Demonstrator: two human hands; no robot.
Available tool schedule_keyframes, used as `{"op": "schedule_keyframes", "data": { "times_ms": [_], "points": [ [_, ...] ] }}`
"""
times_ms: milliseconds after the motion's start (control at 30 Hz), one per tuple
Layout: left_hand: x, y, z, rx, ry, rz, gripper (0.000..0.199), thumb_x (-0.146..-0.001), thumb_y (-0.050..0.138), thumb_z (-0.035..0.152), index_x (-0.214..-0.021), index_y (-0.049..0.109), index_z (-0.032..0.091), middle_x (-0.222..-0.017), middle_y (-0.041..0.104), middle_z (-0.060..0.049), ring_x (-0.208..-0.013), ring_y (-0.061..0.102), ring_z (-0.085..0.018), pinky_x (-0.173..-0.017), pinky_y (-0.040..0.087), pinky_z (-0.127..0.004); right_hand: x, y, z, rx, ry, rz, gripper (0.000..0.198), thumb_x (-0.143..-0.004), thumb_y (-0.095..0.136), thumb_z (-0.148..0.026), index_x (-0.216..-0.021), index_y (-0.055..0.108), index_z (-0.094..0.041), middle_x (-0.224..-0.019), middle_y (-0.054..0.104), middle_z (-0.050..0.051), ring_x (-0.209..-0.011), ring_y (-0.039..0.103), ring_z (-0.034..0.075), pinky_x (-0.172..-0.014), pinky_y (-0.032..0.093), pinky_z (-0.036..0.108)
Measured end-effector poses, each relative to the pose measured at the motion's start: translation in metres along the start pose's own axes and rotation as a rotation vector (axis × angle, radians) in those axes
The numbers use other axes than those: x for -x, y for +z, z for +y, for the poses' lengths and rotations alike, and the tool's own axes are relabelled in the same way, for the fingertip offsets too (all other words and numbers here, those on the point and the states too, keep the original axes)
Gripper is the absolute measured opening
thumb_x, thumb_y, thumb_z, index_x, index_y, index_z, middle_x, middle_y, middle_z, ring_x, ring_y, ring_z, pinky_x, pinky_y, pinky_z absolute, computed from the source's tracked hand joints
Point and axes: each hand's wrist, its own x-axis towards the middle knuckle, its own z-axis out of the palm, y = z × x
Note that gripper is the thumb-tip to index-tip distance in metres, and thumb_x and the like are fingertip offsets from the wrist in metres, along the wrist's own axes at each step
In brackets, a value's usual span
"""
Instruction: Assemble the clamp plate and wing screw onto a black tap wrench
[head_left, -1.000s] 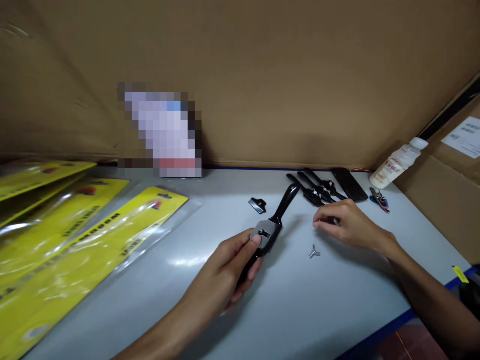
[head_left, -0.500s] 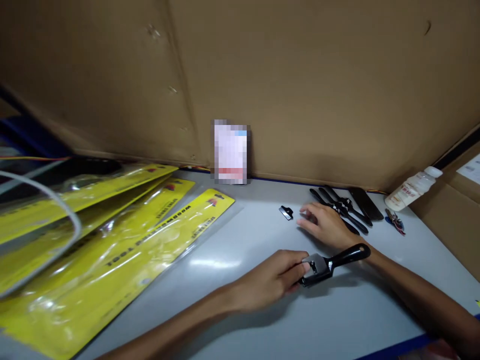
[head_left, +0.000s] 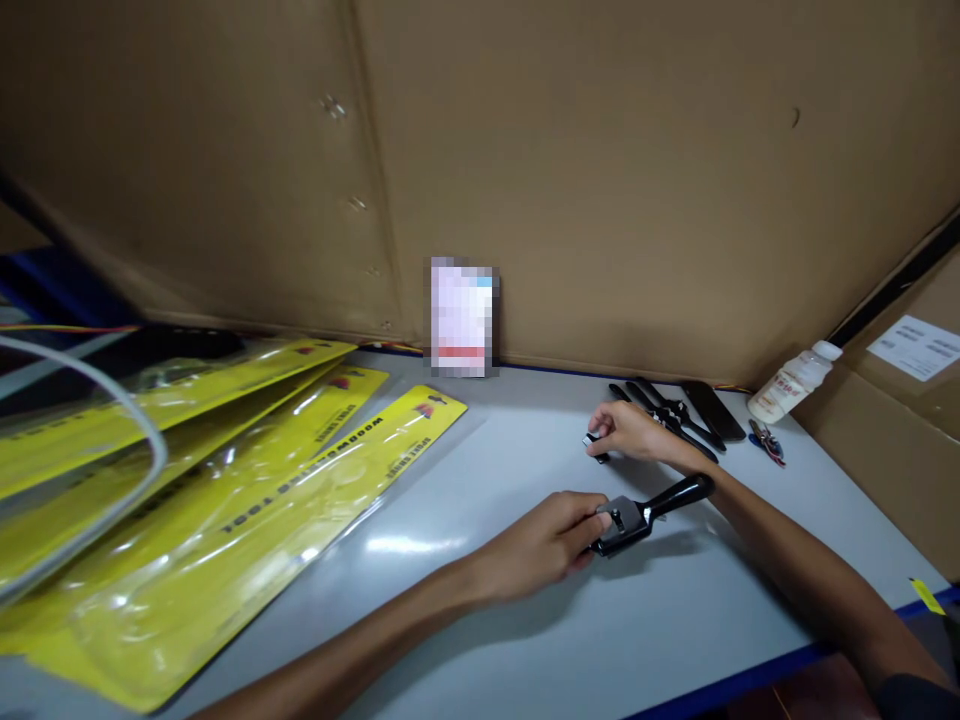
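My left hand grips one end of a black spokeshave, held just above the table with its free handle pointing right. A grey metal plate with a small screw shows on the tool's middle. Beyond it, my right hand pinches a small black metal piece with a shiny edge between thumb and fingers, close to the tabletop. Part of that piece is hidden by the fingers. Several more black spokeshaves lie behind my right hand, partly covered by it.
Yellow blister packs are piled at left, with a white cable over them. A phone, a white bottle and a small wired item stand or lie at back right. Cardboard walls the grey table.
My right hand has closed on the small black piece that lay on the table. My left hand still holds the spokeshave. The view has shifted slightly.
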Motion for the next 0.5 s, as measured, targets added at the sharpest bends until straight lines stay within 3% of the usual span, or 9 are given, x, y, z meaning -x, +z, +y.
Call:
{"op": "schedule_keyframes", "data": {
  "times_ms": [167,367,500],
  "points": [
    [0.001,0.001,0.003,0.051,-0.044,0.025,0.041,-0.096,0.043,0.056,-0.073,0.040,0.022,-0.058,0.038,0.008,-0.045,0.027,-0.007,-0.041,0.020,-0.021,0.023,-0.013,0.023,-0.110,0.026,-0.055,0.018,-0.064,0.078,-0.021,-0.071,0.063,-0.015,-0.060,0.059,-0.004,-0.057,0.051,0.011,-0.055,0.037,0.023],
    [0.000,-0.004,0.004,0.250,-0.156,0.151,0.041,-0.089,0.052,0.062,-0.077,0.040,0.024,-0.056,0.040,0.011,-0.036,0.024,-0.005,-0.031,0.018,-0.018,0.055,-0.026,0.042,-0.284,0.050,-0.053,0.017,-0.073,0.070,-0.030,-0.077,0.065,-0.015,-0.064,0.060,-0.002,-0.056,0.051,0.011,-0.052,0.039,0.024],
    [-0.001,-0.008,-0.001,0.445,-0.193,0.289,0.040,-0.088,0.055,0.059,-0.078,0.039,0.024,-0.056,0.041,0.012,-0.035,0.019,-0.004,-0.030,0.018,-0.016,0.073,-0.034,0.035,-0.649,0.106,-0.032,0.030,-0.078,0.073,-0.042,-0.075,0.055,-0.018,-0.074,0.065,0.002,-0.058,0.056,0.011,-0.053,0.045,0.024]
  ]
}}
